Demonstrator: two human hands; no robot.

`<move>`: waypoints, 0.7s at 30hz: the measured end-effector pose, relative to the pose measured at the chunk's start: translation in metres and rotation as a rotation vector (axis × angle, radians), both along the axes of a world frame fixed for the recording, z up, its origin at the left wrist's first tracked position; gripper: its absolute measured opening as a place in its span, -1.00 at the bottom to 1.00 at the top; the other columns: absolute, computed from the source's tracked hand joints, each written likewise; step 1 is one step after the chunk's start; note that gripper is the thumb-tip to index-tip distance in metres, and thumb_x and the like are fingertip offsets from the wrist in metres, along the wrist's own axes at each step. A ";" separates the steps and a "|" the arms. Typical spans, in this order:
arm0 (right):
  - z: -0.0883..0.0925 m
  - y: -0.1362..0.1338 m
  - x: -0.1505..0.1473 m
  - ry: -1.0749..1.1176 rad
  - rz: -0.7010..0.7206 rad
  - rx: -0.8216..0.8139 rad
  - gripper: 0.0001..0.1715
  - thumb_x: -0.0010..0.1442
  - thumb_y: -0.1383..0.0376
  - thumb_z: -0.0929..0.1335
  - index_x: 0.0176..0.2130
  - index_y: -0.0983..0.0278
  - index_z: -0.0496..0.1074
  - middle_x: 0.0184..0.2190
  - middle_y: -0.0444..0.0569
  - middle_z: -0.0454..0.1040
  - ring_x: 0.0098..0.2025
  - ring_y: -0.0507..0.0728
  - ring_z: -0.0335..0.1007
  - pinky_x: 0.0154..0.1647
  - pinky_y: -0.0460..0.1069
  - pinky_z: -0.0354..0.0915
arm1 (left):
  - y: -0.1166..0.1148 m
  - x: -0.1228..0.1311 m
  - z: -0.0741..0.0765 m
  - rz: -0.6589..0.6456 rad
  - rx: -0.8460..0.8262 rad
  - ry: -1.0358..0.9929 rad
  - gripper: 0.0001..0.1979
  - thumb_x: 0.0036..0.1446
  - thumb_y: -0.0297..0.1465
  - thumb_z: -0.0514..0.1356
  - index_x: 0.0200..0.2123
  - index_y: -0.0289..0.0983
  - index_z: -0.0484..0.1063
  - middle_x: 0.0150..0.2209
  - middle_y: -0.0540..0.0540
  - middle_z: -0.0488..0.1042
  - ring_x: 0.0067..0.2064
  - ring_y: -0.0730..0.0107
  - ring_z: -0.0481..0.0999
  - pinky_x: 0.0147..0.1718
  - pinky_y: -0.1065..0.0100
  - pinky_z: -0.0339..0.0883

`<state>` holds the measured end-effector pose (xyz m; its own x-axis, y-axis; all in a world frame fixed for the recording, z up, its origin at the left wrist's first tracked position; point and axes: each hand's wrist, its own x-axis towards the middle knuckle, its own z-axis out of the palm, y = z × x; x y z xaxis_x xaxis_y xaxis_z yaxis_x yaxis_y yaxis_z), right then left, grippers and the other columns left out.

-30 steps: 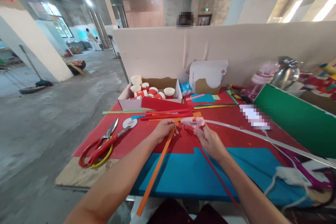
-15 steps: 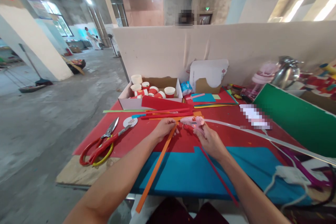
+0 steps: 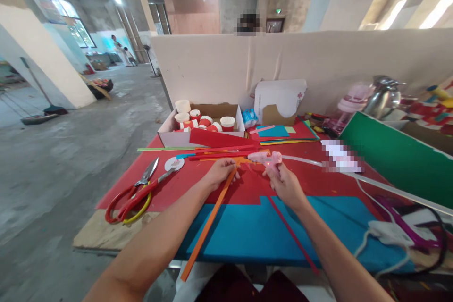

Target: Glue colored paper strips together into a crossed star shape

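Observation:
My left hand (image 3: 222,172) is closed on an orange paper strip (image 3: 209,224), pinching it near its far end. The strip's long tail slants toward me past the table's front edge. In my right hand (image 3: 285,186) is a pink hot glue gun (image 3: 266,157), with its nozzle pointing left, a little right of my left fingers. A clear glue stick (image 3: 304,159) runs out of its back. A thin dark pink strip (image 3: 292,233) lies below my right hand. Red strips (image 3: 226,153) are heaped just beyond my left hand.
Scissors (image 3: 132,198) and a round white disc (image 3: 174,164) lie at left. An open box (image 3: 184,139) of paper cups stands at the back. Green board (image 3: 396,160), a power strip (image 3: 385,232) and cables are at right. Blue sheet (image 3: 240,231) covers the front.
My right hand has drawn the glue gun a little to the right, away from my left fingers. My left hand keeps its pinch on the orange strip.

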<state>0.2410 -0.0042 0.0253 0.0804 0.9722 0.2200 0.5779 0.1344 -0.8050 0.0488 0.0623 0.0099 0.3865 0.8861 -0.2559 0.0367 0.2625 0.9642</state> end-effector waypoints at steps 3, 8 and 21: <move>0.000 0.008 0.001 0.212 -0.113 -0.055 -0.63 0.10 -0.01 0.22 -0.39 0.25 0.28 -0.70 -0.17 0.32 -0.68 0.02 0.23 -0.66 -0.10 0.18 | -0.001 0.001 0.002 0.018 0.010 0.032 -0.89 0.11 -0.48 0.05 -0.47 -0.30 0.21 -0.67 0.01 0.42 -0.70 0.59 0.31 -0.64 0.54 0.19; -0.005 0.025 0.005 0.516 -0.282 -0.106 -0.61 0.00 -0.04 0.30 -0.44 0.21 0.20 -0.74 -0.23 0.27 -0.72 0.00 0.18 -0.72 -0.12 0.14 | -0.001 0.001 0.003 0.010 0.020 0.052 -0.88 0.12 -0.45 0.07 -0.46 -0.30 0.22 -0.66 0.00 0.42 -0.69 0.59 0.32 -0.65 0.56 0.17; -0.015 0.063 0.029 0.899 -0.504 -0.279 -0.89 0.04 0.43 0.31 -0.51 0.33 0.30 -0.70 -0.15 0.35 -0.76 -0.12 0.12 -0.78 -0.21 0.14 | 0.000 -0.001 -0.001 -0.026 0.035 0.044 -0.89 0.11 -0.41 0.10 -0.44 -0.31 0.23 -0.64 0.02 0.43 -0.68 0.59 0.34 -0.63 0.55 0.20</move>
